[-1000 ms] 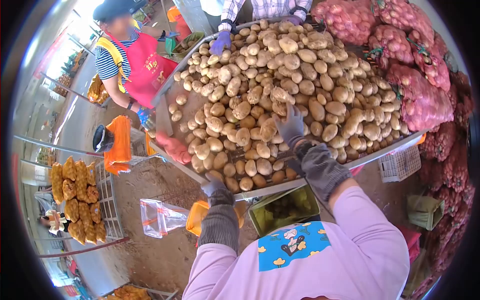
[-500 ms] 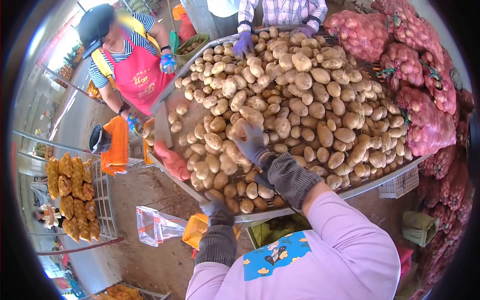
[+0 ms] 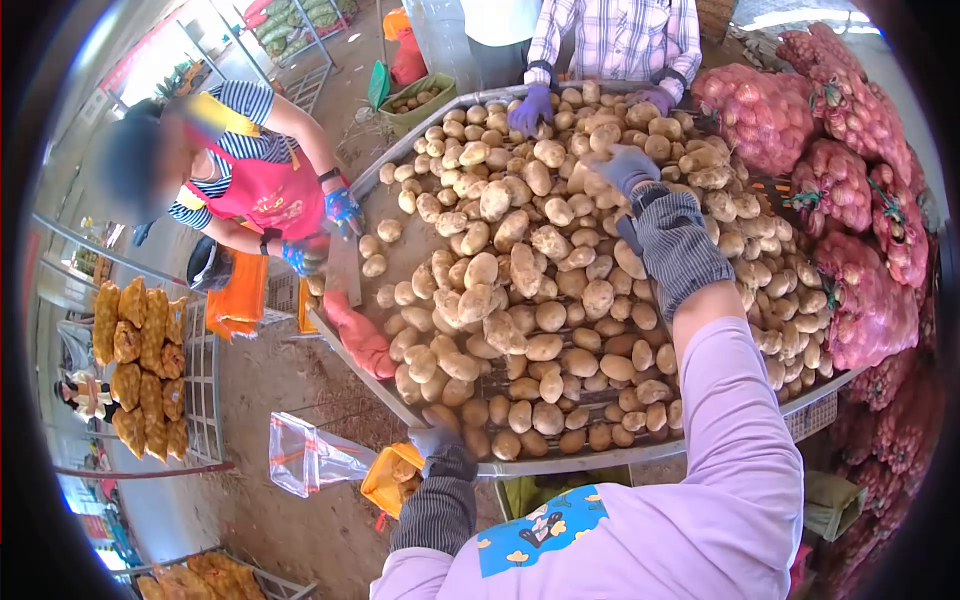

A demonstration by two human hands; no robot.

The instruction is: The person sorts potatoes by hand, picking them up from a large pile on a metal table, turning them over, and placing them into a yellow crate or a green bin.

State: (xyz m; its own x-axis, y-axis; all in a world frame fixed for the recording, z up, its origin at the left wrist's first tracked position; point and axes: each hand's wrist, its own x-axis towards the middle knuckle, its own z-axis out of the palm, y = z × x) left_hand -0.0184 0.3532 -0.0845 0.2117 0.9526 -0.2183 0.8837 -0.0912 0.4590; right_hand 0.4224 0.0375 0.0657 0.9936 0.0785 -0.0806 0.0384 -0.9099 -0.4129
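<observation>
My right hand [image 3: 628, 170], in a grey glove with a dark striped cuff, reaches far over a broad heap of potatoes [image 3: 545, 300]. Its fingers stretch out among the potatoes at the back of the heap, slightly blurred. My left hand [image 3: 437, 440], gloved the same way, is at the front left rim [image 3: 400, 408] of the metal sorting table, right by a potato [image 3: 441, 416]. I cannot tell whether those fingers grip the rim or a potato. Just below hangs an orange bag [image 3: 388, 480] with potatoes in it.
Opposite, a person's purple-gloved hand [image 3: 531, 110] is on the heap. On the left a person in a pink apron [image 3: 270, 190] works at the table corner. Red net sacks [image 3: 755, 120] are stacked at right. A red cloth [image 3: 357, 335] lies over the left rim.
My right hand has moved from the near middle of the heap to its far side. The near potatoes have shifted, exposing table slats. My left hand stays by the rim. The aproned person leans closer to the table.
</observation>
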